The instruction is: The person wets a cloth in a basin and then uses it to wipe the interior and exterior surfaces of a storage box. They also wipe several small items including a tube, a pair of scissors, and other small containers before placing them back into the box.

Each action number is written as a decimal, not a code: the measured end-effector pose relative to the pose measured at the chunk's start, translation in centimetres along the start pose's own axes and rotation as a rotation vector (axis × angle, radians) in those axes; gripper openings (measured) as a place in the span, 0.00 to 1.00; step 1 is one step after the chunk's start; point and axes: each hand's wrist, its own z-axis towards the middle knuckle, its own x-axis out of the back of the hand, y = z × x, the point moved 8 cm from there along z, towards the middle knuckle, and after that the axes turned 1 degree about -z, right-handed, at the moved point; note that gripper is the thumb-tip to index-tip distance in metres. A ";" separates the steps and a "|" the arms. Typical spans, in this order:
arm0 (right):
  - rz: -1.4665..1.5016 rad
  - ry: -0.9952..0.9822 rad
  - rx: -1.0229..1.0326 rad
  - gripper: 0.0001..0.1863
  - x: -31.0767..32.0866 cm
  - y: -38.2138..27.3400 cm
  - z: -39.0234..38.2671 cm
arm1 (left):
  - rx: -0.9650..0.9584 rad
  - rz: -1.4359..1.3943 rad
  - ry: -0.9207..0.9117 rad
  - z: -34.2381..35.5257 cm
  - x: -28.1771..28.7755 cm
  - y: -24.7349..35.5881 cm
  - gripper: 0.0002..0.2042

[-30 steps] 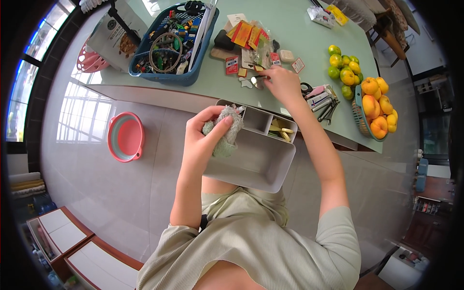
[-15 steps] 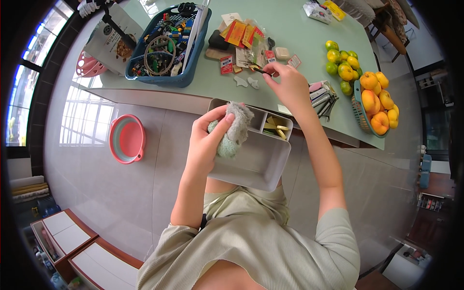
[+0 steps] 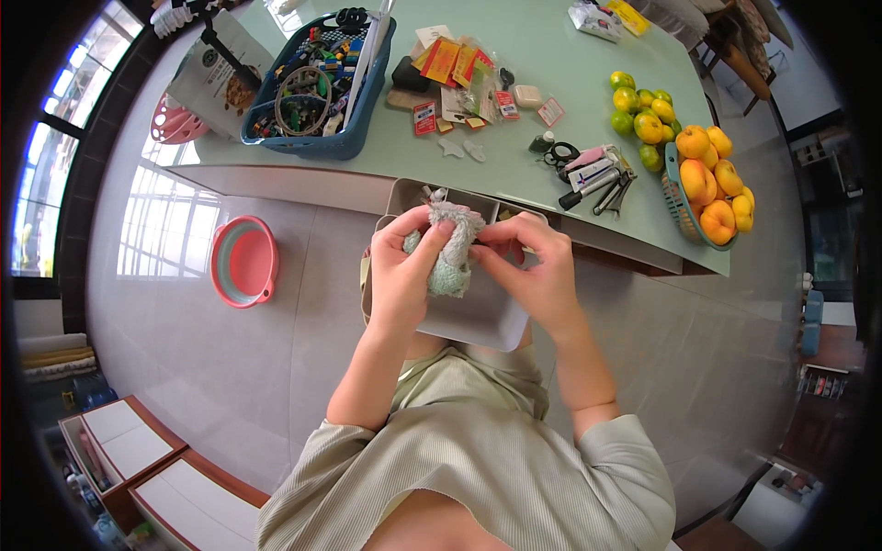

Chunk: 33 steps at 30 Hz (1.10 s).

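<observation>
My left hand is closed round a fluffy grey and pale green cloth, bunched up in front of me. Close against its right side is my right hand, thumb and forefinger pinched together. A small dark thin object shows at those fingertips, mostly hidden by them. Below both hands lies a grey divided tray, its large section partly covered by my hands. The tray's small sections sit at the table edge, largely behind my right hand.
On the pale green table stand a blue basket of toy bricks and a basket of orange fruit. Packets, two small white pieces, scissors and several small tools lie between. A pink basin rests on the floor.
My right hand has come down from above the table to the cloth, bringing the small dark thin object. Scissors and a small dark bottle, earlier behind that arm, now show.
</observation>
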 end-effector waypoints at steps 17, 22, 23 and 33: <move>-0.087 0.006 -0.022 0.09 -0.3 -1.0 -2.2 | -0.111 -0.116 0.111 -1.5 1.4 0.7 0.09; 0.539 -0.065 -0.465 0.13 -2.2 2.7 -3.1 | -0.102 -0.192 0.087 -1.5 1.2 0.7 0.09; 0.466 -0.044 -0.409 0.14 -1.9 2.4 -3.0 | -0.106 -0.208 0.095 -1.6 1.2 0.8 0.10; -0.476 0.220 0.400 0.12 -0.9 -5.2 -2.1 | -0.130 -0.162 0.187 -1.3 3.2 1.7 0.12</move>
